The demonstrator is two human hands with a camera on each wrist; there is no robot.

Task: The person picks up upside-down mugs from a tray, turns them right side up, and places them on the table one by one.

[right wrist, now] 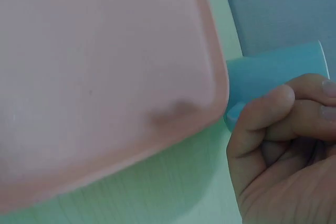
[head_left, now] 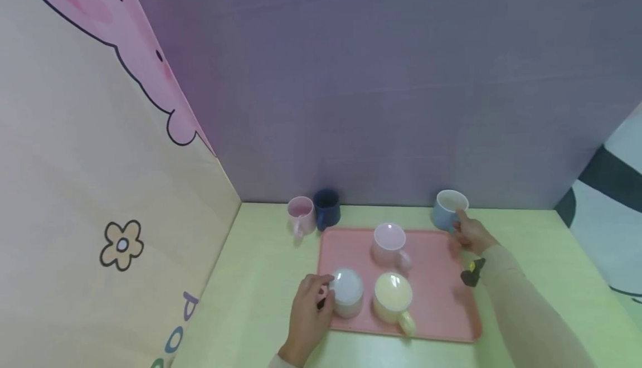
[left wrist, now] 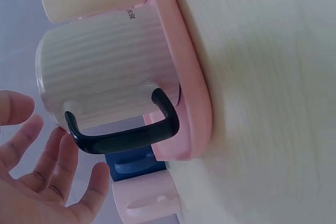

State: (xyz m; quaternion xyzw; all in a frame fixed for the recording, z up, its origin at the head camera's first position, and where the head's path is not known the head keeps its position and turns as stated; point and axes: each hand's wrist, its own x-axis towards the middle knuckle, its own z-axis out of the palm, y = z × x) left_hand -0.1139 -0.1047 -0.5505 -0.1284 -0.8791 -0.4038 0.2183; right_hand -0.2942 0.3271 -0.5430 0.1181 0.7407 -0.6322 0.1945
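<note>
My left hand (head_left: 311,309) is beside a ribbed white mug (left wrist: 105,72) with a black handle (left wrist: 126,140), which stands on the pink tray (head_left: 441,301). Its fingers are loosely bent near the rim and handle; whether a fingertip touches the mug is unclear. At the tray's back right corner, my right hand (head_left: 473,233) pinches a light blue mug (head_left: 444,213) by its handle side, fingers curled. That mug stands upright on the table just behind the tray. In the right wrist view its handle (right wrist: 236,111) is mostly hidden by the fingers.
A pale pink mug (head_left: 386,248) and a pale yellow mug (head_left: 391,304) stand on the tray. Behind its left corner, another pink mug (head_left: 301,220) and a dark blue mug (head_left: 328,212) are side by side. A grey-purple wall (head_left: 376,106) rises behind the table.
</note>
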